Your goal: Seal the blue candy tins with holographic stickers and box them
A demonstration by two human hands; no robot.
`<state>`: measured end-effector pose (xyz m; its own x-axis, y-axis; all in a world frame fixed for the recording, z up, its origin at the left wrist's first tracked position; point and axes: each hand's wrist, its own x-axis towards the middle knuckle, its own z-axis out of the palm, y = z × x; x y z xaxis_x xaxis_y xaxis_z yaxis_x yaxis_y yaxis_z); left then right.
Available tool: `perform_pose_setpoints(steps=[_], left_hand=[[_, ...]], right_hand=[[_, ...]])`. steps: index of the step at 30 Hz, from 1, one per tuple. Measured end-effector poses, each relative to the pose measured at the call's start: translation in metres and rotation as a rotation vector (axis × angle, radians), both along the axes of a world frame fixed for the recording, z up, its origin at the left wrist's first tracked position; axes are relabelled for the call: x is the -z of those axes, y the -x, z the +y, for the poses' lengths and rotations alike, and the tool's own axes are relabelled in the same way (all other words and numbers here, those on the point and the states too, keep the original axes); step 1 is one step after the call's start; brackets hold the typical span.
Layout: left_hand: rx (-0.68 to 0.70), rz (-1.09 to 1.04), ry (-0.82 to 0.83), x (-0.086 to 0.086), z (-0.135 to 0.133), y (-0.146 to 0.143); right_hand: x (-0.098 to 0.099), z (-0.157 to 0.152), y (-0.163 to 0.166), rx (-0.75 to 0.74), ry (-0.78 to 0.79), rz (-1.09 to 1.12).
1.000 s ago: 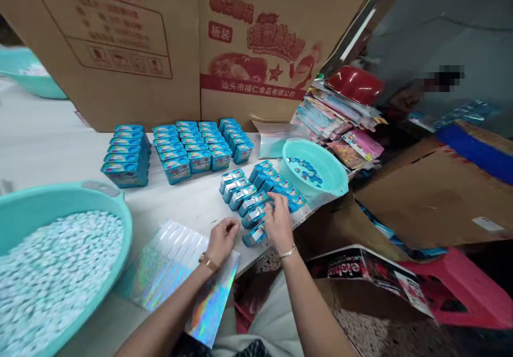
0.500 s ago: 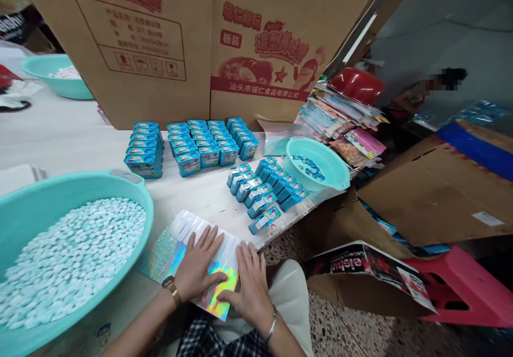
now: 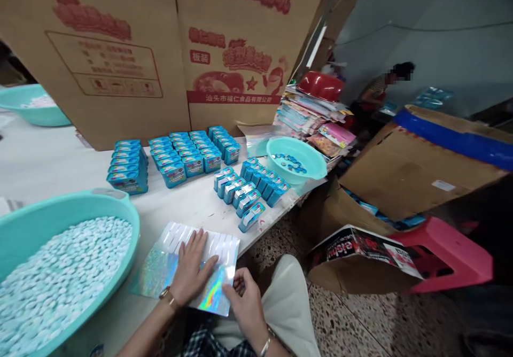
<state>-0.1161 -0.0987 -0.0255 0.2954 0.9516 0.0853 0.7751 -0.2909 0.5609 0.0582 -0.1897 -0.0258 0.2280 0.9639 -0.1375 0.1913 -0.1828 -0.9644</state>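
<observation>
left hand flat, open on shiny sheet; curled right hand at its edge, grip unclear

The left hand hides part of the shiny sheet — left edge crops the large basin.

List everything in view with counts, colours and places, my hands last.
Flat tabletop: one, white, centre
Large plastic basin: one, teal, near left, holding many pale pieces
Smaller plastic basins: two, teal, far left and table's right
Small rectangular boxes: over two dozen, blue, mid-table
Shiny flat sheet: one, iridescent silver, near table edge
Tall cardboard carton: at least one, brown, back
Stacked flat packets: many, multicoloured, back right
Glossy bowl: one, red, atop packets
Open cardboard box: one, brown, right
Printed carton: one, black and brown, lower right
Plastic stool: one, pink, right
Co-worker: one, striped top, back right
Left hand: one, on sheet
Right hand: one, at sheet's edge
</observation>
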Motion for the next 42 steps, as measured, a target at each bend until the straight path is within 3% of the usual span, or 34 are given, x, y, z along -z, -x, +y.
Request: perform_pose_setpoints(steps=[8,11,15,20,25,31,38,42], left_hand=[[-0.065,-0.1,-0.018,0.005,-0.003,-0.002],[-0.045,-0.102,-0.057,-0.006,-0.009,-0.005],[0.005,-0.075,-0.275,-0.03,-0.012,-0.009],[0.023,-0.003,-0.421,-0.045,0.005,-0.013],[0.028,-0.019,-0.409,-0.035,0.022,-0.017],[-0.011,-0.063,-0.409,-0.021,0.02,-0.021],[0.019,-0.108,-0.425,-0.014,0.02,-0.022],[0.044,-0.133,-0.38,-0.013,0.021,-0.023]], right_hand=[[-0.041,0.037,-0.004,-0.039,-0.274,-0.334],[-0.044,0.041,-0.008,-0.102,-0.436,-0.48],[-0.052,0.04,-0.017,-0.134,-0.605,-0.598],[-0.059,0.047,-0.031,-0.159,-0.772,-0.668],[-0.049,0.058,-0.038,-0.186,-0.752,-0.749],[-0.048,0.053,-0.038,-0.168,-0.659,-0.813],[-0.048,0.047,-0.036,-0.147,-0.708,-0.882],[-0.047,0.052,-0.025,-0.137,-0.607,-0.701]])
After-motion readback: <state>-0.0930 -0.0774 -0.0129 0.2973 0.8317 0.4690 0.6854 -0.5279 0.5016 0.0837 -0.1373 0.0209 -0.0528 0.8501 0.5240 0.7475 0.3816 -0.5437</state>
